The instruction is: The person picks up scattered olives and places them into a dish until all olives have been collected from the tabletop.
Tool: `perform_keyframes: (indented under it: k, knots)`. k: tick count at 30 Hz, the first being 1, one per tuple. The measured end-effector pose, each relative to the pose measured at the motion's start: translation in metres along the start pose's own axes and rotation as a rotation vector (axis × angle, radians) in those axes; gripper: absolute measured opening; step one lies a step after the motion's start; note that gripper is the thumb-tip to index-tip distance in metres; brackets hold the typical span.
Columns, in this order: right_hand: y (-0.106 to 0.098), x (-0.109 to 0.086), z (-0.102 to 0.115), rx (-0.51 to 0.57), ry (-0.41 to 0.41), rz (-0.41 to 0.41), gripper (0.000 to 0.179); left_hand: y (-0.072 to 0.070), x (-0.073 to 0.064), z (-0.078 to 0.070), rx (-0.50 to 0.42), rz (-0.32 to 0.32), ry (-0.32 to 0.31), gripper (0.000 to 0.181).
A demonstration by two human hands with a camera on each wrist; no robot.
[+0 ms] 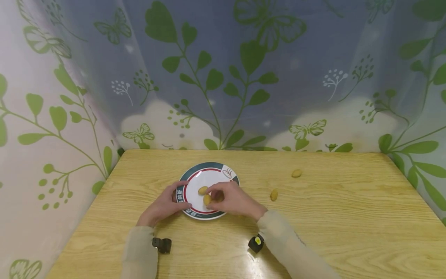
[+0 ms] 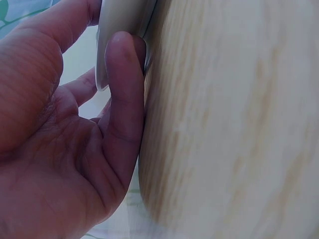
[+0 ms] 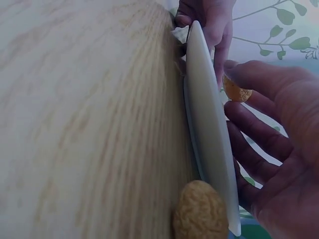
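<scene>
A white plate with a dark blue-green rim and a red ring sits on the wooden table. My left hand grips its left edge, thumb and a finger over the rim; in the left wrist view the little finger lies beside the plate's underside. Over the plate, my right hand pinches a walnut between thumb and forefinger. Another walnut lies on the plate just behind it. The right hand's other fingers curl close to the plate's face in the right wrist view.
To the right of the plate, one walnut lies on the table, and a second walnut sits farther back. A patterned curtain with leaves and butterflies hangs behind the table's back edge and along its sides.
</scene>
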State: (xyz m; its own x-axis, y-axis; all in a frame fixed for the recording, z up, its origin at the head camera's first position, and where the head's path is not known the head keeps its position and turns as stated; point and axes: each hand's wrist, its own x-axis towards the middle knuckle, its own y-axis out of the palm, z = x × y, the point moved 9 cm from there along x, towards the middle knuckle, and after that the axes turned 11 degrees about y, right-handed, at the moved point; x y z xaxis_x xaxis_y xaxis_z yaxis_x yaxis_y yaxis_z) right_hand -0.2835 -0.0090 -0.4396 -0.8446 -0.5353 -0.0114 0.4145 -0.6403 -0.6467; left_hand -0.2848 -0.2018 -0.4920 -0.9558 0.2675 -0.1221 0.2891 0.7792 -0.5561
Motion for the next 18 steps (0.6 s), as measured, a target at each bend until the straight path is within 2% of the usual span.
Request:
perform_keyframes:
  k: [8,18]
  knots:
    - [0.0014,0.0006,-0.0001,-0.031,-0.028,-0.021,0.030,0.0008,-0.0010,-0.0008,-0.010,0.000,-0.006,0.082]
    - [0.0021,0.0019,0.0009,-0.047,-0.025,-0.032,0.030,0.0011,-0.0033,-0.0035,0.003,0.003,-0.007,0.082]
